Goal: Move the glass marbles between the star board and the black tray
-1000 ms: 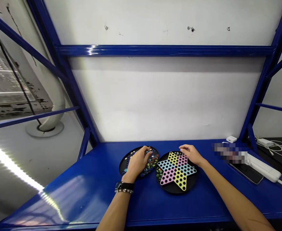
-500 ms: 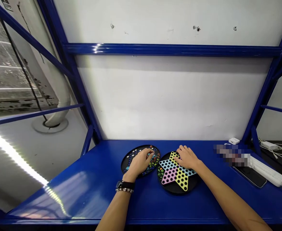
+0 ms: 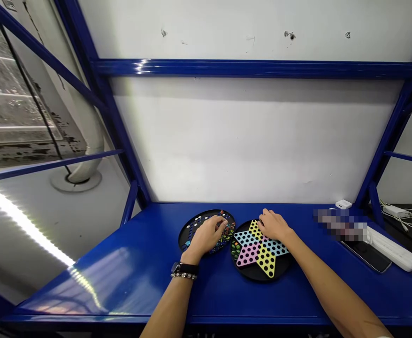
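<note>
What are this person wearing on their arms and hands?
Neither the left hand nor the right hand wears a glove, and both forearms are sleeveless. The left wrist has a black-strapped watch with a beaded bracelet beside it; the right wrist shows nothing.

We count two hands (image 3: pixel 206 236) and two round game boards: one black marble board (image 3: pixel 195 224) and one Chinese checkers board (image 3: pixel 251 251). The star on the Chinese checkers board has six points: two yellow, two pink and two blue. The marbles (image 3: pixel 227 232) are too many and too small for us to count. On the table (image 3: pixel 121 286) we count one phone (image 3: pixel 368 256), one white power strip (image 3: pixel 392 249) and one small white box (image 3: pixel 343 204). On one wrist we count one wristwatch (image 3: pixel 184 269) and one beaded bracelet (image 3: pixel 184 276).
</note>
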